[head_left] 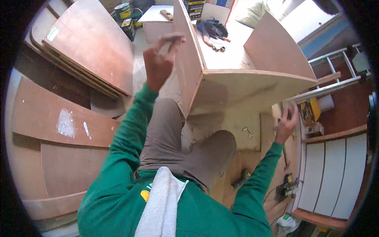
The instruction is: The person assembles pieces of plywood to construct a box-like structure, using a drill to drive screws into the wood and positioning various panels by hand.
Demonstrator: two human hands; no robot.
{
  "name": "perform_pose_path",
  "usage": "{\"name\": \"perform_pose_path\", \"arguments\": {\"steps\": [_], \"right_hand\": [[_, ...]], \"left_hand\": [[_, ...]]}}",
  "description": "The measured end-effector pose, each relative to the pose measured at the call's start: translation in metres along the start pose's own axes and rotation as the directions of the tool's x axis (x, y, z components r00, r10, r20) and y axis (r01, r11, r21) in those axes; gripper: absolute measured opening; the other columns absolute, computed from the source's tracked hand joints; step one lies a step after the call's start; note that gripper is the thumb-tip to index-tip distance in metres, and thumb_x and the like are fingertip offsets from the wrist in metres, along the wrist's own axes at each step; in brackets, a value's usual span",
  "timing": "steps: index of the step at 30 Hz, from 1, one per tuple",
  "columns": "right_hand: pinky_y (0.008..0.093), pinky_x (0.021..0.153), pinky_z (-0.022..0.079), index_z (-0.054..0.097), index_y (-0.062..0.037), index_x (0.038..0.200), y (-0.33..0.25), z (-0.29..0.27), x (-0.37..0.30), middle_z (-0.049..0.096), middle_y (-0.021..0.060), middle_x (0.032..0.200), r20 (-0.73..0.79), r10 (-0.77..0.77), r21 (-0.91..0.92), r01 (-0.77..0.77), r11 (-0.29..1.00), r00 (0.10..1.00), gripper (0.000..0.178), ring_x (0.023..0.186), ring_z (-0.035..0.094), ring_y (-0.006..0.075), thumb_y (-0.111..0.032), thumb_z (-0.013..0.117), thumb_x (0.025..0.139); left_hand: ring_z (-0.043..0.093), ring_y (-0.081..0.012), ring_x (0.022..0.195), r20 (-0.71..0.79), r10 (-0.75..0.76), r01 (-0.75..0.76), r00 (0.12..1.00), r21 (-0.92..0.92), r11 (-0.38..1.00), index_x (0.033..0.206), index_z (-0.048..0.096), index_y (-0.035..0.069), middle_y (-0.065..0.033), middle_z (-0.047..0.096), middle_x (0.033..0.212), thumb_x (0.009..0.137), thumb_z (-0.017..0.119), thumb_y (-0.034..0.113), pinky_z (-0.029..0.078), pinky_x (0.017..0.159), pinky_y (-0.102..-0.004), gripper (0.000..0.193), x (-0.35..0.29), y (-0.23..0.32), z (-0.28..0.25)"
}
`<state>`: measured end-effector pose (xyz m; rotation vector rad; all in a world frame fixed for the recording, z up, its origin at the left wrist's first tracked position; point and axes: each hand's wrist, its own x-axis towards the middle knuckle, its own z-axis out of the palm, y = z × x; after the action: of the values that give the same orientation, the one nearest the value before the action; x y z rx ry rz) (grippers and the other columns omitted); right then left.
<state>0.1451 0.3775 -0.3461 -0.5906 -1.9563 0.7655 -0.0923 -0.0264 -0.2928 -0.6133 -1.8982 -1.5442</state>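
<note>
A plywood cabinet box (252, 85) stands in front of my knees, its panel edges toward me. My left hand (160, 61) is raised beside the outer face of its left upright panel (185, 51). Motion blurs these fingers, so their grip is unclear. Off the box's near right corner is my right hand (287, 123), fingers curled. A small dark spot shows at its fingers, too small to name. Inside the box lie a hand saw (206, 36), a dark cloth bag (216, 29) and a small tape roll (222, 49).
Large plywood sheets (90, 43) lean at the left, above more boards (63, 114). An aluminium ladder (335, 85) and a white slatted panel (331, 173) are at the right. Power tools (287, 185) lie on the floor near my right arm. Paint cans (123, 11) stand far left.
</note>
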Motion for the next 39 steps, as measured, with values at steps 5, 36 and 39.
{"name": "perform_pose_path", "arguments": {"steps": [5,36,39], "right_hand": [[0.0362,0.090,0.056,0.070,-0.0062,0.126,-0.124,0.038,0.071,0.077,0.0140,0.104,0.225,-0.325,0.013,0.331,0.944,0.918,0.030,0.099,0.073,0.0236,-0.020,0.070,0.100],[0.0452,0.114,0.040,0.059,-0.0148,0.146,-0.178,0.117,0.091,0.064,0.0107,0.142,0.547,-0.091,-0.181,0.224,0.958,0.832,0.049,0.130,0.058,0.0308,-0.025,0.064,0.098],[0.0477,0.110,0.046,0.056,-0.0090,0.148,-0.209,0.039,0.044,0.062,0.0194,0.143,0.488,0.228,-0.241,-0.121,0.963,0.843,0.058,0.131,0.057,0.0392,-0.018,0.072,0.093]], "left_hand": [[0.077,-0.0161,0.093,0.218,0.226,-0.211,0.949,-0.090,0.973,0.109,0.081,0.006,-0.0103,0.081,0.100,0.097,0.073,0.015,0.057,0.084,-0.0295,0.017,0.079,0.007,0.030],[0.064,-0.0410,0.118,0.541,-0.248,0.054,0.804,0.347,0.936,0.130,0.068,0.006,-0.0208,0.068,0.130,0.096,0.063,0.009,0.050,0.102,-0.0490,0.035,0.043,0.041,-0.015],[0.070,-0.0390,0.106,0.553,-0.639,0.375,0.534,0.522,0.766,0.107,0.076,0.004,-0.0202,0.075,0.108,0.093,0.068,0.020,0.054,0.094,-0.0464,0.023,-0.027,0.063,-0.138]]}}
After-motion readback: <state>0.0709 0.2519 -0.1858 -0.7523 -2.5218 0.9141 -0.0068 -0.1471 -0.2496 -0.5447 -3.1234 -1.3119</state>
